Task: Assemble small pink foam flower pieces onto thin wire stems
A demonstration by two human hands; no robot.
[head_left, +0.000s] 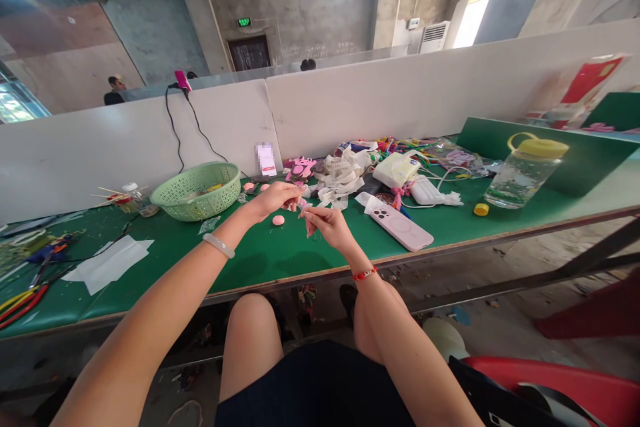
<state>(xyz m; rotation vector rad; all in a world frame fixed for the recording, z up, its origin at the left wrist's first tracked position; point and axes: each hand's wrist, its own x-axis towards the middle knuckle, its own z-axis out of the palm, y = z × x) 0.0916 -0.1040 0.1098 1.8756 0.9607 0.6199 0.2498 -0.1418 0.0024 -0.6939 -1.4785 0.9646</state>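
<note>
Over the green tabletop, my left hand [278,200] is closed in a pinch, its fingertips close to those of my right hand. My right hand [327,223] also pinches, thumb against fingers. Something small, pinkish and partly clear shows between the two hands, too small to name. A round pink piece [278,220] lies on the table just below my left hand. Behind the hands sit a pink cartoon-shaped item [301,168] and more small pink pieces [264,187]. A pale pink phone [401,224] rests to the right of my right hand.
A green basket [197,193] stands at the left, near white paper [110,263] and pliers-like tools with red and yellow handles [23,300]. Crumpled white strips [343,173] pile up behind. At the right are a yellow-lidded water bottle [525,173] and a yellow cap [481,209].
</note>
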